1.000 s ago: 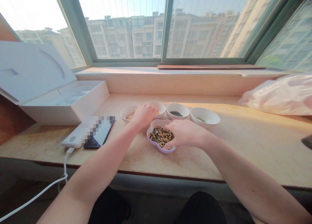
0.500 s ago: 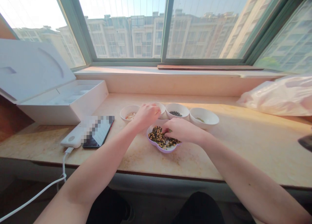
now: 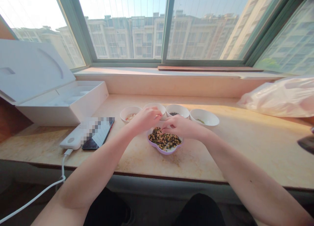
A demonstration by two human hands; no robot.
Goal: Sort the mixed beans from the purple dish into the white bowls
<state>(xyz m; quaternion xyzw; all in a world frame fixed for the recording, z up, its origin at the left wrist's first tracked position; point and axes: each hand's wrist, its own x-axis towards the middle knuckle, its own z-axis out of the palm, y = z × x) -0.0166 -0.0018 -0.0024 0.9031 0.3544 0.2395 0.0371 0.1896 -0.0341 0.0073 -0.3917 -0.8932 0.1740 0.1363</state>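
A lilac-edged, scalloped bowl (image 3: 164, 150) on the table holds a mix of dark beans and tan, chickpea-like beans (image 3: 165, 139). Over its far right side is my right hand (image 3: 180, 126), thumb and fingers drawn together in a pinch; whatever lies between them is too small to make out. My left hand (image 3: 149, 118), fingers curled together, hovers in front of a white bowl (image 3: 153, 106) and hides much of it. To the left, another white bowl (image 3: 125, 118) has pale reddish bits. A third white bowl (image 3: 185, 112) contains dark beans, and the rightmost bowl (image 3: 208, 119) a few small green ones.
At left an open white box (image 3: 85, 101) stands behind a white power bank (image 3: 71, 139) with a cable (image 3: 46, 189) and a phone (image 3: 98, 139). A plastic bag (image 3: 279, 96) lies at the right. The table's front edge (image 3: 171, 178) runs before my knees.
My right hand has lifted a little out of the beans toward the bowl's far edge, closer to my left hand. The left hand has shifted only slightly.
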